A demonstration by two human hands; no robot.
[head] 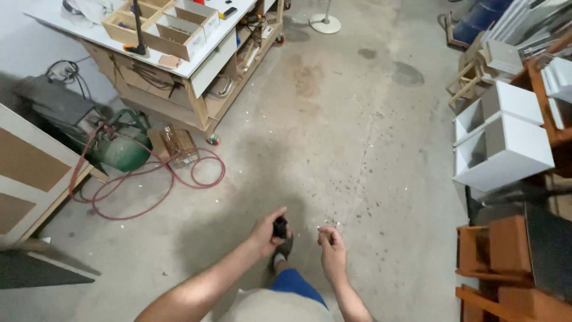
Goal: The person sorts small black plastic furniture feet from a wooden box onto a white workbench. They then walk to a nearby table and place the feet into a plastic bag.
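My left hand [266, 231] is held out low in front of me, its fingers closed on a small black object [280, 226]. My right hand [331, 244] is beside it, a little to the right, fingers pinched together on something tiny and pale that I cannot make out. Both hands hang above the stained concrete floor [333, 131]. Below them my blue trouser leg [293, 282] and a shoe [280, 257] show.
A wheeled workbench [196, 71] with wooden drawer boxes [173, 27] stands at the back left. A green compressor [122, 143] and a looped red hose [179, 179] lie in front of it. White cabinet boxes [506, 143] and brown wooden pieces [506, 250] line the right side.
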